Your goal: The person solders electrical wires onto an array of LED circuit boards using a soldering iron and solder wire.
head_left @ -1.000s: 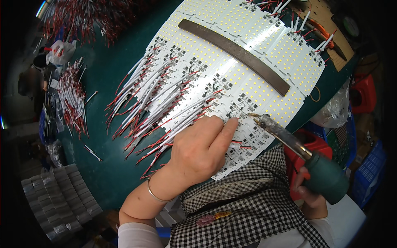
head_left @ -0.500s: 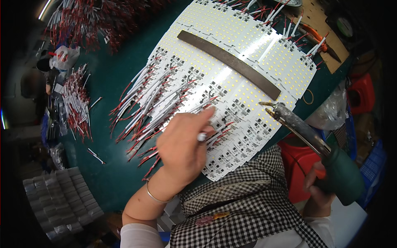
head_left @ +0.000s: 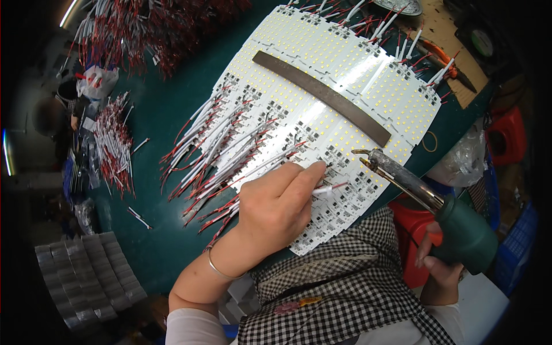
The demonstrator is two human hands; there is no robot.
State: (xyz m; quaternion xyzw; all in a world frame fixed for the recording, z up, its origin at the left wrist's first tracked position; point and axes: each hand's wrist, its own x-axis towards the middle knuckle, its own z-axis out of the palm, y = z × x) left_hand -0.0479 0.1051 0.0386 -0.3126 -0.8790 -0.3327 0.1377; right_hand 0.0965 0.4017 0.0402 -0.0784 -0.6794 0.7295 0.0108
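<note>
Down on the green counter (head_left: pixel 144 115), seen from the head view, a large white panel of LED strips (head_left: pixel 345 63) lies spread out, with a long dark metal bar (head_left: pixel 322 98) resting across it at a slant. The left hand (head_left: pixel 276 207) sits on the near edge of the panel, its fingers pinched around a thin white wire with a red end (head_left: pixel 329 187) and pressing it flat against one of the boards. A thin bracelet (head_left: pixel 221 270) circles that wrist. The right hand (head_left: pixel 440 259) is wrapped around the green handle of a soldering iron (head_left: pixel 425 201), off past the counter's edge; the iron's darkened barrel reaches back over the panel, and its tip hangs just beside the free end of the pinched wire, though I cannot tell whether the two touch. Rows of red and white wires (head_left: pixel 230 149) already fan out from the panel's left edge over the counter. Farther left lies a loose bundle of the same wires (head_left: pixel 112 144), and a larger heap (head_left: pixel 155 29) is piled at the far end. Stacks of grey trays (head_left: pixel 86 276) stand at the lower left. The person's checked apron (head_left: pixel 345 293) fills the foreground, and a red stool (head_left: pixel 509 135) shows on the right beyond the counter.
</note>
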